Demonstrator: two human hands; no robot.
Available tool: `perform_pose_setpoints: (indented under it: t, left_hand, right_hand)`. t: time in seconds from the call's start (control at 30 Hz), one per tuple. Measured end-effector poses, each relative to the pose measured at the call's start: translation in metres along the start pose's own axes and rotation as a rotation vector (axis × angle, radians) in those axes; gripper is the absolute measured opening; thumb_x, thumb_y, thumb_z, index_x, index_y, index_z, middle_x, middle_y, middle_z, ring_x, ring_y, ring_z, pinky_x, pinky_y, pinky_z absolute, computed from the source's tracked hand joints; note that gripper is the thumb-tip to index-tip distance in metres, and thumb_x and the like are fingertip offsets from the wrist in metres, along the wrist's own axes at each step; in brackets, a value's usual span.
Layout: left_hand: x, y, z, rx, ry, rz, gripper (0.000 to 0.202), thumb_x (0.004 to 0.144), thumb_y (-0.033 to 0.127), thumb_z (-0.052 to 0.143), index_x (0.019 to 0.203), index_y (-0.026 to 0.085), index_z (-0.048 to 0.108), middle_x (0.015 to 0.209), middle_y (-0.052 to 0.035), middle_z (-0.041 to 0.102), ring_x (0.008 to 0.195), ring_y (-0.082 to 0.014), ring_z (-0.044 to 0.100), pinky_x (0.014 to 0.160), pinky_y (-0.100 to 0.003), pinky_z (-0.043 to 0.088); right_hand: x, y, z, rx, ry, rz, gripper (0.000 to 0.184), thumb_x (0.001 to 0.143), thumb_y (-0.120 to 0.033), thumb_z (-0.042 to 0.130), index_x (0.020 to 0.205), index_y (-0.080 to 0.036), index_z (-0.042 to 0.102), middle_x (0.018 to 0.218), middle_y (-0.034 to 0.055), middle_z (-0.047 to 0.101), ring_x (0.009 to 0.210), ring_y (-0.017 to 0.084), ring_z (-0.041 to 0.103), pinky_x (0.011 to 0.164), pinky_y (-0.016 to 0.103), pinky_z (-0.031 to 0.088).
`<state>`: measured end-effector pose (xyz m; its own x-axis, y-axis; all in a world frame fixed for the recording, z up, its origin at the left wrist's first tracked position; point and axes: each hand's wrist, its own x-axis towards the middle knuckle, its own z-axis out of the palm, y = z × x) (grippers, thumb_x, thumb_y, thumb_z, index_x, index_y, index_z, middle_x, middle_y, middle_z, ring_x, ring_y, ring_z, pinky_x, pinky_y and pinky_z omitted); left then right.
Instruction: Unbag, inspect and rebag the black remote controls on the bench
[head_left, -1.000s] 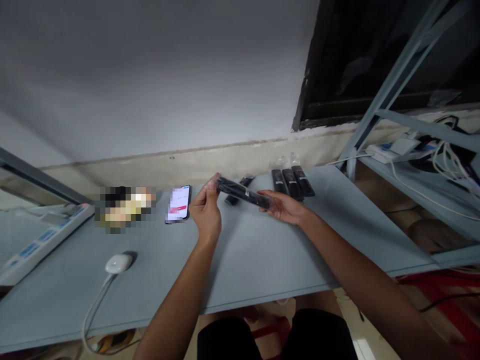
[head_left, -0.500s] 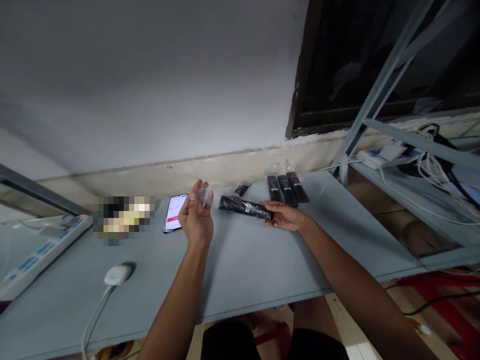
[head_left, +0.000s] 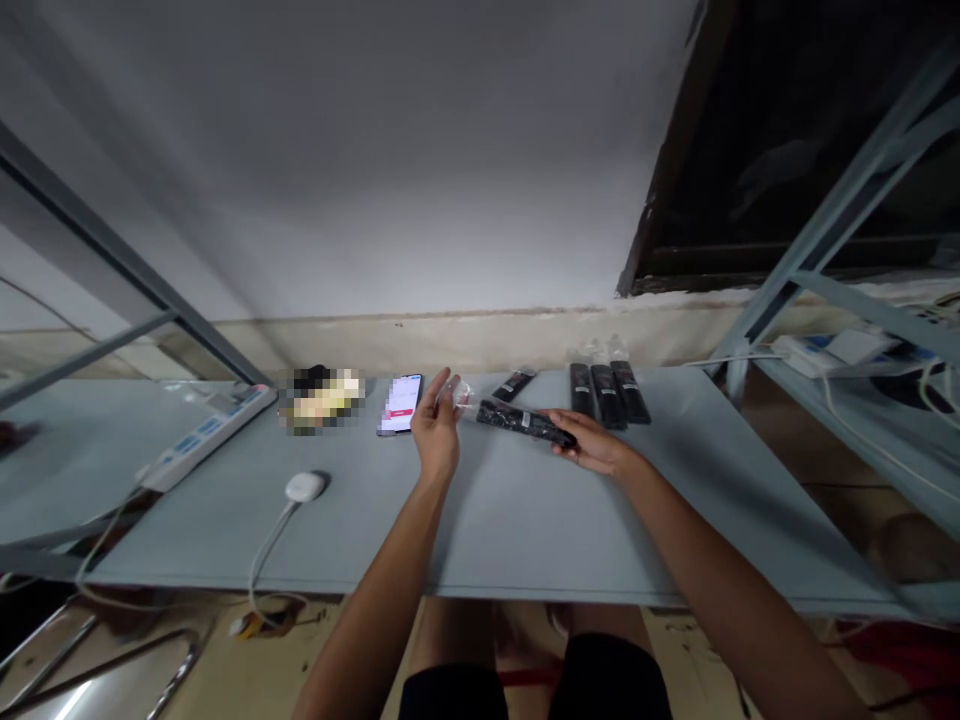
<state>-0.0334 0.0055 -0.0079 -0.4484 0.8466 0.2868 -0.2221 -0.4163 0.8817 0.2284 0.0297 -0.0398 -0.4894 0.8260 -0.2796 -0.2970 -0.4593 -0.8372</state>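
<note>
A long black item in a clear plastic sleeve [head_left: 517, 420], with a small white label, is held level above the table between my two hands; its exact kind I cannot make out. My right hand [head_left: 589, 440] grips its right end, thumb on top. At the other end my left hand [head_left: 437, 420] has the loose, see-through end of the sleeve between thumb and fingers. Behind it, a smaller black packet [head_left: 514, 384] lies on the table. Several similar sleeved black items [head_left: 602, 392] lie side by side to the right, near the wall.
On the grey table [head_left: 360, 540] a lit phone [head_left: 401, 404] lies left of my left hand. A blurred yellowish object [head_left: 322, 400], a white round charger [head_left: 305, 487] with its cable, and a power strip [head_left: 214, 435] are farther left. Metal frame bars [head_left: 810, 220] rise at both sides.
The camera view has turned left and shifted, so everything sits differently in the picture. Both hands keep the same hold on the sleeved black item.
</note>
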Motion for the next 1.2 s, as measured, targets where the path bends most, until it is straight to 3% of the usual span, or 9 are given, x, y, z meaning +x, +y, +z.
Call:
perform_pose_setpoints:
  t: [0.13, 0.23, 0.4, 0.47, 0.53, 0.7, 0.93, 1.03, 1.2]
  left_hand:
    - [-0.021, 0.000, -0.023, 0.055, 0.061, -0.071, 0.056, 0.090, 0.052, 0.080, 0.137, 0.023, 0.071, 0.146, -0.0150, 0.067, 0.142, -0.0324, 0.060, 0.120, -0.051, 0.049]
    - [-0.038, 0.000, -0.042, 0.210, 0.064, -0.087, 0.057, 0.097, 0.054, 0.070, 0.142, 0.020, 0.067, 0.145, -0.0175, 0.068, 0.140, -0.0328, 0.062, 0.121, -0.053, 0.048]
    - [-0.062, 0.011, -0.056, 0.898, -0.117, 0.364, 0.052, 0.100, 0.045, 0.068, 0.145, 0.022, 0.063, 0.168, -0.0177, 0.043, 0.159, -0.0371, 0.037, 0.130, -0.063, 0.030]
    - [-0.070, 0.017, -0.049, 1.069, -0.387, 0.617, 0.063, 0.096, 0.044, 0.074, 0.152, 0.022, 0.056, 0.173, -0.0174, 0.036, 0.164, -0.0380, 0.024, 0.132, -0.065, 0.024]
    - [-0.074, 0.021, -0.036, 1.133, -0.803, 0.753, 0.077, 0.093, 0.046, 0.077, 0.160, 0.022, 0.046, 0.171, -0.0171, 0.040, 0.163, -0.0359, 0.028, 0.132, -0.061, 0.026]
    - [-0.070, 0.020, -0.003, 1.219, -1.188, 0.596, 0.067, 0.094, 0.027, 0.075, 0.155, 0.018, 0.050, 0.155, -0.0158, 0.060, 0.143, -0.0314, 0.057, 0.124, -0.052, 0.043]
    - [-0.050, 0.027, -0.012, 1.262, -1.202, 0.485, 0.047, 0.098, 0.021, 0.065, 0.144, 0.020, 0.061, 0.138, -0.0129, 0.072, 0.125, -0.0289, 0.069, 0.109, -0.045, 0.054]
    - [-0.043, 0.030, -0.023, 1.282, -1.196, 0.439, 0.047, 0.099, 0.020, 0.061, 0.146, 0.019, 0.060, 0.141, -0.0127, 0.071, 0.127, -0.0295, 0.068, 0.109, -0.047, 0.053]
    - [-0.042, 0.025, -0.029, 1.236, -1.119, 0.448, 0.048, 0.099, 0.025, 0.061, 0.147, 0.021, 0.060, 0.142, -0.0130, 0.070, 0.128, -0.0298, 0.067, 0.112, -0.048, 0.051]
  right_hand:
    - [-0.019, 0.000, -0.001, -0.069, -0.086, 0.014, 0.037, 0.089, -0.028, 0.085, 0.126, -0.022, 0.079, 0.122, 0.0103, 0.078, 0.077, 0.013, 0.079, 0.054, 0.014, 0.057]
    - [-0.040, 0.007, -0.005, -0.120, -0.107, 0.022, 0.049, 0.086, -0.028, 0.089, 0.132, -0.022, 0.076, 0.117, 0.0101, 0.079, 0.087, 0.017, 0.081, 0.062, 0.015, 0.061]
    - [-0.074, 0.029, -0.011, -0.174, 0.013, -0.072, 0.055, 0.082, -0.039, 0.092, 0.131, -0.022, 0.075, 0.113, 0.0102, 0.080, 0.085, 0.019, 0.082, 0.068, 0.023, 0.063]
    - [-0.084, 0.035, -0.010, -0.223, 0.038, -0.095, 0.060, 0.082, -0.045, 0.091, 0.134, -0.020, 0.073, 0.108, 0.0107, 0.081, 0.084, 0.021, 0.082, 0.068, 0.026, 0.063]
    - [-0.090, 0.037, -0.007, -0.285, 0.041, -0.108, 0.067, 0.083, -0.049, 0.088, 0.139, -0.019, 0.069, 0.101, 0.0110, 0.082, 0.085, 0.023, 0.082, 0.071, 0.029, 0.063]
    - [-0.097, 0.032, 0.002, -0.394, 0.041, -0.110, 0.075, 0.083, -0.056, 0.086, 0.143, -0.017, 0.064, 0.101, 0.0127, 0.083, 0.092, 0.026, 0.082, 0.081, 0.034, 0.063]
    - [-0.123, 0.016, -0.013, -0.515, 0.086, -0.127, 0.056, 0.079, -0.059, 0.088, 0.111, -0.015, 0.076, 0.101, 0.0114, 0.081, 0.099, 0.028, 0.079, 0.092, 0.042, 0.063]
    - [-0.142, 0.001, -0.023, -0.606, 0.202, -0.249, 0.051, 0.080, -0.057, 0.088, 0.108, -0.017, 0.077, 0.093, 0.0060, 0.079, 0.089, 0.024, 0.076, 0.093, 0.043, 0.063]
    - [-0.146, -0.017, -0.013, -0.432, 0.463, -0.560, 0.046, 0.086, -0.063, 0.080, 0.102, -0.021, 0.070, 0.110, 0.0100, 0.081, 0.107, 0.027, 0.075, 0.101, 0.046, 0.061]
